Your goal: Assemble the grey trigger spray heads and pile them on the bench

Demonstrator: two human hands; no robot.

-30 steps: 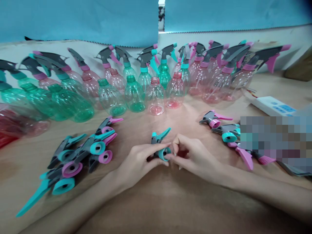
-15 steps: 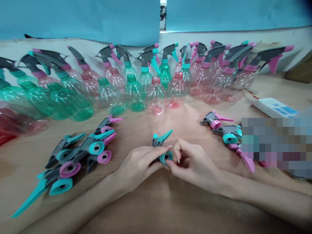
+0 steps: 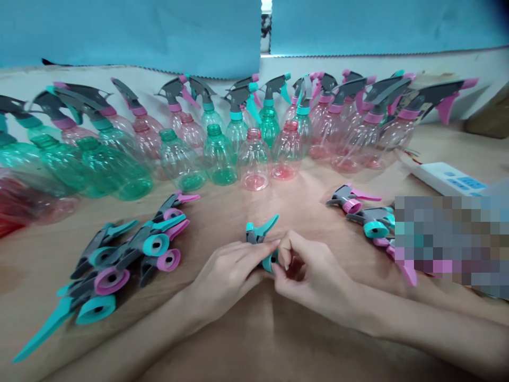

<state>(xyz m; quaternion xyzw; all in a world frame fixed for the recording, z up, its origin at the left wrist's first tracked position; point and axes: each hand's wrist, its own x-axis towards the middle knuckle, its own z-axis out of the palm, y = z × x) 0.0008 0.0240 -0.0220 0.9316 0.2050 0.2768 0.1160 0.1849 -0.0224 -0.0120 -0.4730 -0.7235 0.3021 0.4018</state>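
"Only a little has shifted since a second ago: the right hand's (image 3: 318, 270) fingertips now cover more of the turquoise collar (image 3: 266, 263)."

"And the left hand (image 3: 228, 265)?"

"Clamped on the grey spray head (image 3: 254, 234) that bears the collar, its forefinger lying across the front. Spray head and hands sit between the desk's (image 3: 222, 212) left and right edges, nearer the person than the open-necked bottles (image 3: 254, 164)."

"Does the right hand hold anything?"

"Cannot tell. Its thumb and forefinger are curled at the collar's rim; anything small pinched there is hidden."

"Which step is in hand, then?"

"Fine work at the collar's mouth, by the look of it: the left steadies, the right fiddles. Exactly what it does is out of sight."

"What would the next move call for?"

"Probably a firm left grip, the mouth turned toward the right fingertips, and a light touch from them."

"What lies around?"

"One pile of loose spray heads (image 3: 131, 252) toward the desk's left edge, another group (image 3: 363, 215) toward the right, and sprayer-topped bottles (image 3: 238, 98) along the far edge."
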